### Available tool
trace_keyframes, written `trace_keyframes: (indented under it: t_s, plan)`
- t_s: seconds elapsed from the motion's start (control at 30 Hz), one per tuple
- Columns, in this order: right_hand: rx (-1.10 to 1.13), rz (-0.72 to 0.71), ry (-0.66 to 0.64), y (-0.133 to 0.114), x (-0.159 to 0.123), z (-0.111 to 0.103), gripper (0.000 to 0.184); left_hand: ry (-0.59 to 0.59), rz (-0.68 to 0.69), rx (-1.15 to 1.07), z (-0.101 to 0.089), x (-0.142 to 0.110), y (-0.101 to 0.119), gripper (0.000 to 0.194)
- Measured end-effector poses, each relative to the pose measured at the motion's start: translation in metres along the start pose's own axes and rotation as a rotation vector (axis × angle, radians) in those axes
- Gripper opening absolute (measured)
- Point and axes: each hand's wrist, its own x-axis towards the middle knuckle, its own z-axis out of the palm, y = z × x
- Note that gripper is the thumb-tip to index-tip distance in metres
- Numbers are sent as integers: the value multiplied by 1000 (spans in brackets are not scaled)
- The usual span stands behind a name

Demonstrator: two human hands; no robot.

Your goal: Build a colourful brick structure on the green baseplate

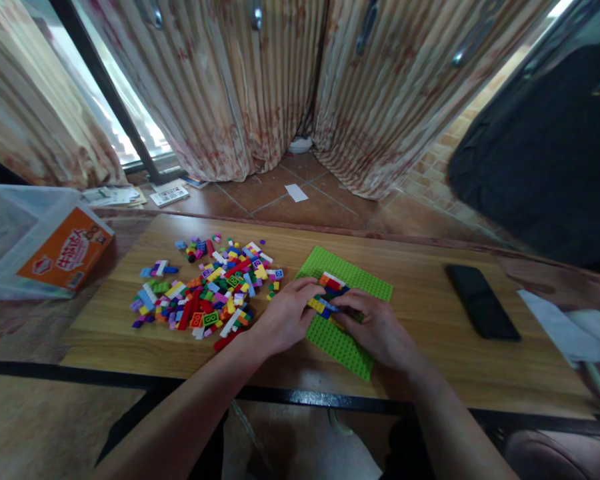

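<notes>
A green studded baseplate [347, 270] lies at an angle on the wooden board. Over its middle is a small build of toy building bricks [323, 305], with yellow, blue, red, white and orange pieces showing. My left hand [287, 317] grips this build from the left, fingers curled against its side. From the right, my right hand [375, 325] closes thumb and fingers on the same bricks. My fingers cover part of the build, so I cannot tell whether it is pressed onto the studs everywhere.
A spread pile of loose coloured bricks [213, 287] covers the board's left part. Beyond it stands a clear plastic bin [25, 233] with an orange label. A black phone [483, 302] lies on the right, near white paper [555, 323]. Curtains [220, 100] hang behind.
</notes>
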Motion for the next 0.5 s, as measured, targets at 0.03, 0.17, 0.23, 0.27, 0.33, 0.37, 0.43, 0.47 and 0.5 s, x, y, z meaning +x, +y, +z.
trace_keyframes:
  t_s: [0.03,0.17,0.23,0.27,0.33,0.37,0.43,0.47,0.5]
  plan:
    - [0,-5,-3,0,0,0,17,-4,7,8,0,0,0,35]
    - [-5,-20,-6,-2,1,-1,18,-14,24,37,0,0,0,31]
    - [0,-12,-4,-2,1,-1,18,-21,33,50,0,0,0,30]
    - [2,-10,-3,-2,1,-1,18,-27,40,55,0,0,-1,29]
    - [4,-10,-2,-2,1,-1,18,-34,43,65,0,-1,-1,27]
    - [4,-14,0,-2,0,-1,18,-38,41,71,0,-1,-1,26]
    - [4,-16,10,-2,0,-1,17,-47,38,86,0,0,0,23]
    - [2,-13,14,-2,0,-1,17,-54,39,95,0,0,1,22]
    - [0,-10,16,-2,0,-1,17,-61,41,105,0,0,2,22]
